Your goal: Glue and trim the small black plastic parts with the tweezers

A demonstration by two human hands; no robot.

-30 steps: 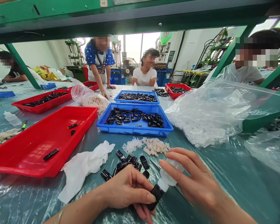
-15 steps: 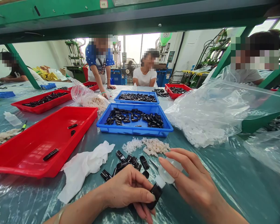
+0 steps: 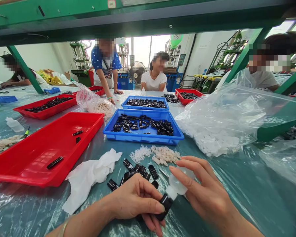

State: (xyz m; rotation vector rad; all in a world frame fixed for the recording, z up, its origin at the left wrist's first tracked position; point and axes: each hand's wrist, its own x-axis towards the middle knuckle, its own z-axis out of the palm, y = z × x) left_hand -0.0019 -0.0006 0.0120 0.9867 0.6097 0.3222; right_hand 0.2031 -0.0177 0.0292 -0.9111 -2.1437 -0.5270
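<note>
My left hand [image 3: 138, 200] pinches a small glossy black plastic part [image 3: 164, 207] between thumb and fingers, low in the middle of the view. In my right hand [image 3: 207, 194] is a translucent squeeze bottle [image 3: 179, 181], tilted so that its white cap end meets the top of the black part. Whether liquid comes out cannot be seen. Several similar black pieces [image 3: 138, 170] lie loose just beyond my left hand. Behind them are a heap of clear white bits [image 3: 140, 153] and a heap of cream-coloured bits [image 3: 164, 155]. A thin metal tool [image 3: 163, 173] lies partly hidden behind the bottle.
A red tray [image 3: 49, 141] with a few black parts stands left, beside a crumpled white cloth [image 3: 91, 177]. Ahead is a blue tray [image 3: 143, 137] of black parts. A clear plastic bag [image 3: 224, 121] lies right. Co-workers are across the table, under a green overhead beam [image 3: 138, 23].
The view has shifted very slightly. Both hands keep their hold on the black part and the bottle, with hardly any movement between them.
</note>
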